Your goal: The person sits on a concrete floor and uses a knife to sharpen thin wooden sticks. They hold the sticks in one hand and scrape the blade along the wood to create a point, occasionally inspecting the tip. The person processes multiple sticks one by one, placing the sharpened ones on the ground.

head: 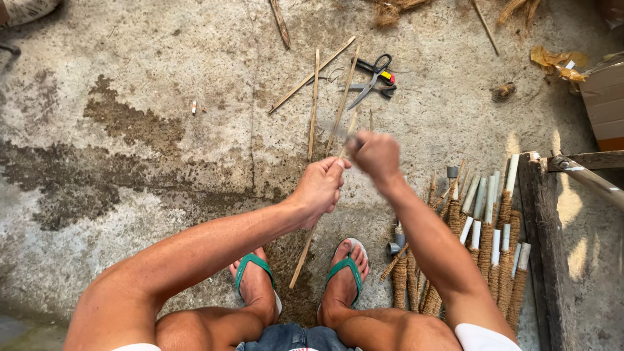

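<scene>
Nearest the camera, two bare knees and a pair of feet in green flip-flops (pixel 253 268) are seen planted on the concrete floor (pixel 130 78). Between the feet the lower end of a long bamboo stick (pixel 305 253) is found; its long axis runs from low between the sandals up and slightly to the right, through the left hand (pixel 318 192) and on toward the right hand (pixel 376 156).

The stick is gripped by the left hand about mid-length, the fingers (pixel 338 170) closed round it in a fist. Just beyond and to the right, the right hand is held as a closed fist at the stick's upper part; a thin blurred shape is seen projecting from it, but whether this is a blade or the stick's own tip cannot be told. The two hands are set just beside each other along the same axis, the left lower on the stick, the right nearer its top end.

To the right of the right leg, a batch of fibre-wrapped pipe sections (pixel 487 240) is laid side by side on the floor beside a dark wooden plank (pixel 543 260).

Farther out, beyond the hands, several loose bamboo sticks (pixel 314 104) are scattered on the floor, lying roughly along the same near-to-far direction as the held one. Scissors (pixel 374 77) with black handles are lying just right of them. At the far right edge a cardboard box (pixel 604 104) is partly seen.
</scene>
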